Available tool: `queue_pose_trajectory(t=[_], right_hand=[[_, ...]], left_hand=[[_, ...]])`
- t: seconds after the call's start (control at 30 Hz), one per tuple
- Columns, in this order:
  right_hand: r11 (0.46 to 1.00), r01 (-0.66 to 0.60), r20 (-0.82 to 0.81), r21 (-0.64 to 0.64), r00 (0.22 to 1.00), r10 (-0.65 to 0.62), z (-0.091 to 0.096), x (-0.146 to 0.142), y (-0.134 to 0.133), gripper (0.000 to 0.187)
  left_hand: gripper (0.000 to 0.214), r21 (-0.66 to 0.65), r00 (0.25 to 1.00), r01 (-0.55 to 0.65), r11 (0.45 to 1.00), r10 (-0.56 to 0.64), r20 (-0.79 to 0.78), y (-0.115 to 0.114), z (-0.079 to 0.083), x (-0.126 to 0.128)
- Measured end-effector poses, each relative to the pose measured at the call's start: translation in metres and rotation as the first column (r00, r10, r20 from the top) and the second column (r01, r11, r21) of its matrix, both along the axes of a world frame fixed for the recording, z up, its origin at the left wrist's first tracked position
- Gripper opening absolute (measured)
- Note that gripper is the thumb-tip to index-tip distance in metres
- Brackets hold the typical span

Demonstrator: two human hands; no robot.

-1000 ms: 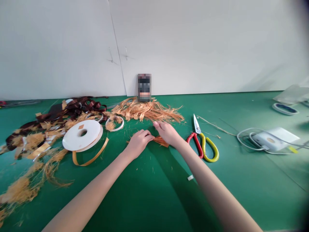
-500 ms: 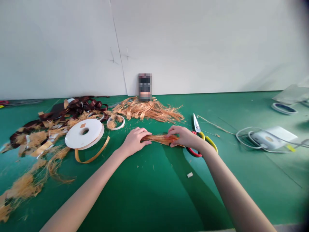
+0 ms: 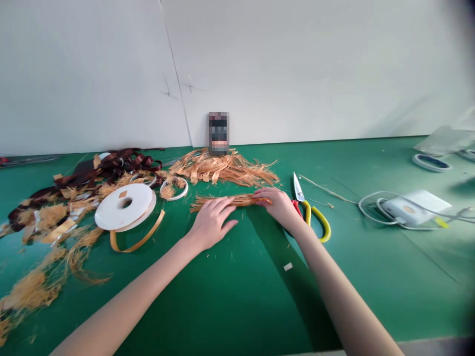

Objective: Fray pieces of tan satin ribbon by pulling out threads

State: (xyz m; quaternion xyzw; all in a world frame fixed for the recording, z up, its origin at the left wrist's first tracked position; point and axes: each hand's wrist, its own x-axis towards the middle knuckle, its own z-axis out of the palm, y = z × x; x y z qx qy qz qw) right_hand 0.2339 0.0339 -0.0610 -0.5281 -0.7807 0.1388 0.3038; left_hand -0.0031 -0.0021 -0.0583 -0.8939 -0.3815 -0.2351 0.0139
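On the green work mat (image 3: 208, 306), counting the clock from the hands, a tangle of dark brown ribbon (image 3: 111, 168) lies at ten o'clock, and frayed tan fibre (image 3: 33, 291) spreads out toward eight. Closer in at nine, a white spool (image 3: 124, 207) holds wound ribbon, with its tan tail (image 3: 137, 242) curling onto the mat. Just beyond, a small white ring (image 3: 174, 189) has a tuft of fibre lying in it. The left hand (image 3: 211, 225) is open, fingers spread flat, just below the strand bundle (image 3: 222, 200) lying on the mat at twelve; any contact is hard to tell. The right hand (image 3: 276, 205) is closed down over the bundle's right end. Behind, a heap of orange-tan strands (image 3: 222, 168) sits before a blurred upright object (image 3: 218, 133). At three, red-and-yellow-handled scissors (image 3: 313, 217) lie just beside the right hand, and farther out sits a white adapter (image 3: 408, 210) with looped cable.
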Motion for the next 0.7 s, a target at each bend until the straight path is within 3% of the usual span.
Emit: queue_pose_trajectory(t=[0.17,0.47,0.7], right_hand=[[1.000,0.008,-0.046,0.006,0.999,-0.008,-0.007,0.000,-0.005,0.023],[0.999,0.048,-0.086,-0.001,0.995,-0.048,-0.003,-0.003,-0.008,0.024],[0.991,0.132,-0.147,-0.036,0.980,-0.136,-0.001,0.003,-0.012,0.035]], left_hand=[[0.052,-0.068,0.991,0.065,0.996,-0.072,-0.116,-0.011,-0.004,0.020],[0.056,-0.040,0.996,-0.004,0.999,0.000,-0.092,-0.017,0.002,0.043],[0.058,-0.093,0.995,-0.019,0.996,0.009,-0.101,-0.008,-0.008,0.078]])
